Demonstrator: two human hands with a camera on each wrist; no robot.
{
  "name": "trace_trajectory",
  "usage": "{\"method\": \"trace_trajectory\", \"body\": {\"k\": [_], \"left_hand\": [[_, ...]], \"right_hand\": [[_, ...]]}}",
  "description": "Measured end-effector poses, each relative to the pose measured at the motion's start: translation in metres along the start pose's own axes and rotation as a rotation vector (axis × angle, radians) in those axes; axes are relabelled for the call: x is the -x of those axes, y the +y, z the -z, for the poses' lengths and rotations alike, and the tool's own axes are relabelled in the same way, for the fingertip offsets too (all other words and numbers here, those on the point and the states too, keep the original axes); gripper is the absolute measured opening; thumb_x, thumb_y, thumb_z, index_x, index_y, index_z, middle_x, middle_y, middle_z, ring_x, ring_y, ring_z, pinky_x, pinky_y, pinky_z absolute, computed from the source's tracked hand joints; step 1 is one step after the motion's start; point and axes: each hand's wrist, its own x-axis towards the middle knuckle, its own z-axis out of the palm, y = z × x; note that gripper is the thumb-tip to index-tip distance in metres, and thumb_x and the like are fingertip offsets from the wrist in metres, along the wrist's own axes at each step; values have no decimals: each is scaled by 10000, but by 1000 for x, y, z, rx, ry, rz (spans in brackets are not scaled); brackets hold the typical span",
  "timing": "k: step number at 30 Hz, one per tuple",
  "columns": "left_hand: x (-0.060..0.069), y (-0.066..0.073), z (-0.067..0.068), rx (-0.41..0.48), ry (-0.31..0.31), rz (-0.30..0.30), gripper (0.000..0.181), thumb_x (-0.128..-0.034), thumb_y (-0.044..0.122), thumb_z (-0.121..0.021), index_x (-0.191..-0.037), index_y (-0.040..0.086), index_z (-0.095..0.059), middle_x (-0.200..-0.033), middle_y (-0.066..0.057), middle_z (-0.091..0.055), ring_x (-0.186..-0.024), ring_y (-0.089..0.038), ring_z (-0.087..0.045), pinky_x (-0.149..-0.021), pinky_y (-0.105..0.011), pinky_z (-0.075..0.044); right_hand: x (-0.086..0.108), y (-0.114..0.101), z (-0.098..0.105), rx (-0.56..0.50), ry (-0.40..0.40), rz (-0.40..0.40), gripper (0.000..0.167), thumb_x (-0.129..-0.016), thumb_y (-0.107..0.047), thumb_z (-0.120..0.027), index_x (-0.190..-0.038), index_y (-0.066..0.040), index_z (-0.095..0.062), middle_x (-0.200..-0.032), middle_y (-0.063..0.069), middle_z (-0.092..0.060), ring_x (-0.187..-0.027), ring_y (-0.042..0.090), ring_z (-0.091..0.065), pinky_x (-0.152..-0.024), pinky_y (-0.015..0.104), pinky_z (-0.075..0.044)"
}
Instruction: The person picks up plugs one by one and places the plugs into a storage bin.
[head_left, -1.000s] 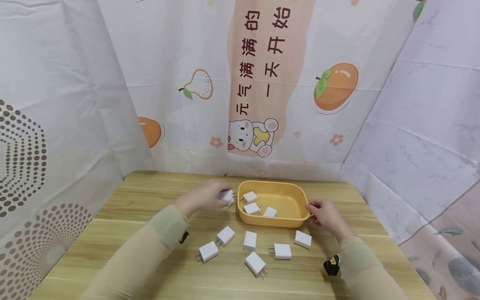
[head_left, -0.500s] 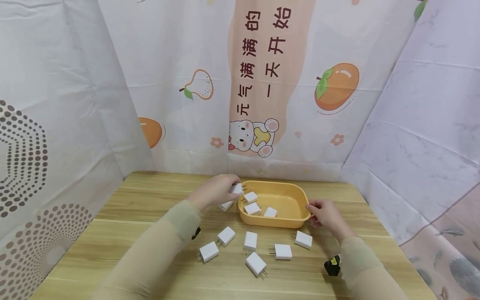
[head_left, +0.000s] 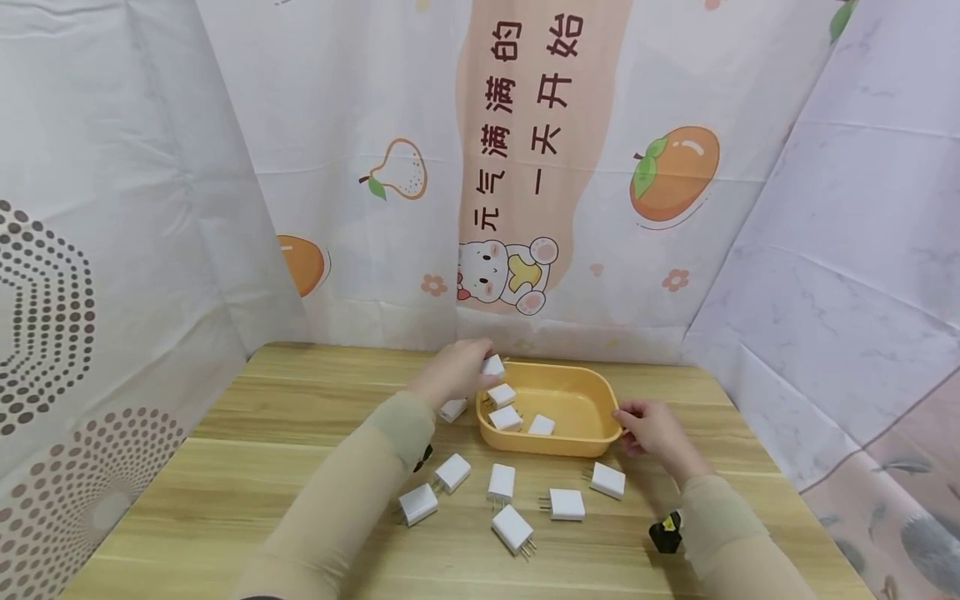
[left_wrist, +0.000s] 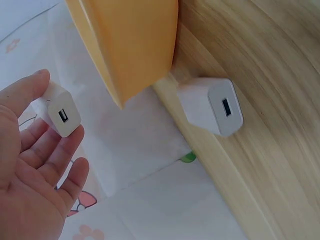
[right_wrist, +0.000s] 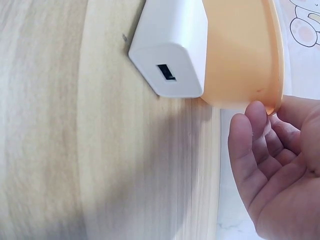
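Observation:
Between thumb and fingers my left hand (head_left: 459, 368) pinches a white USB charger plug (left_wrist: 59, 111), held over the left rim of the yellow-orange plastic basin (head_left: 577, 404). Its USB port faces the wrist in the left wrist view. My right hand (head_left: 654, 429) grips the basin's right rim, thumb and fingers on either side of it, as the right wrist view shows (right_wrist: 280, 165). Inside the basin, toward its left, lie three white chargers, one of them a charger near the front wall (head_left: 541, 425). Another charger (head_left: 453, 409) lies on the table just left of the basin, below my left hand.
Several white chargers lie scattered in front of the basin, among them one at the left (head_left: 417, 504), one in the middle (head_left: 512, 529) and one near my right hand (head_left: 607, 481). The wooden table (head_left: 315, 392) ends at a printed curtain (head_left: 390, 250) behind.
My left hand has lifted a charger from the table left of the basin and carried it right to above the basin's rim. The right hand keeps its grip on the rim.

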Motion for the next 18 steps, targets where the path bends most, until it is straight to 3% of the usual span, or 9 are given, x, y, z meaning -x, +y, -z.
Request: {"method": "trace_trajectory", "body": {"k": [7, 18], "left_hand": [[-12, 9, -8, -51, -6, 1, 348, -924, 392, -757, -1158, 161, -643, -1057, 32, -656, -981, -157, -607, -939, -357, -507], [-13, 17, -10, -122, 25, -36, 308, -920, 389, -763, -1126, 182, -665, -1047, 41, -661, -973, -161, -606, -922, -363, -506]], "right_hand": [[0, 0, -1, 3, 5, -10, 300, -1034, -150, -598, -1206, 94, -623, -859, 107, -652, -704, 211, -633, -603, 392, -595], [-1, 1, -2, -2, 15, -6, 306, -1031, -142, -598, -1211, 105, -621, -833, 98, -656, -682, 196, -632, -589, 384, -595]]}}
